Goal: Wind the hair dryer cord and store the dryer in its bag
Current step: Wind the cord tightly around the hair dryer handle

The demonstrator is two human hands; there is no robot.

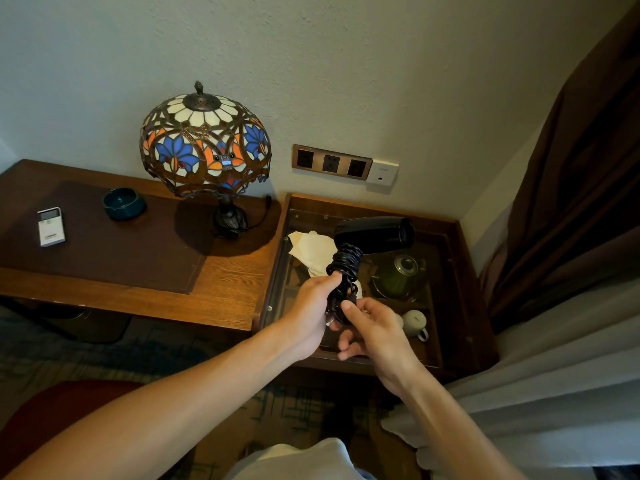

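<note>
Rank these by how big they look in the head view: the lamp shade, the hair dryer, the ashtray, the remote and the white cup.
1. lamp shade
2. hair dryer
3. ashtray and remote, too alike to split
4. cup

The hair dryer is held nearer the camera, so it may look larger than it is.

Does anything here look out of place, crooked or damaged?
Nothing looks damaged or spilled. One thing is untidy: a cream cloth, perhaps the bag, lies crumpled on the glass top behind the hair dryer. The lamp stands upright.
</note>
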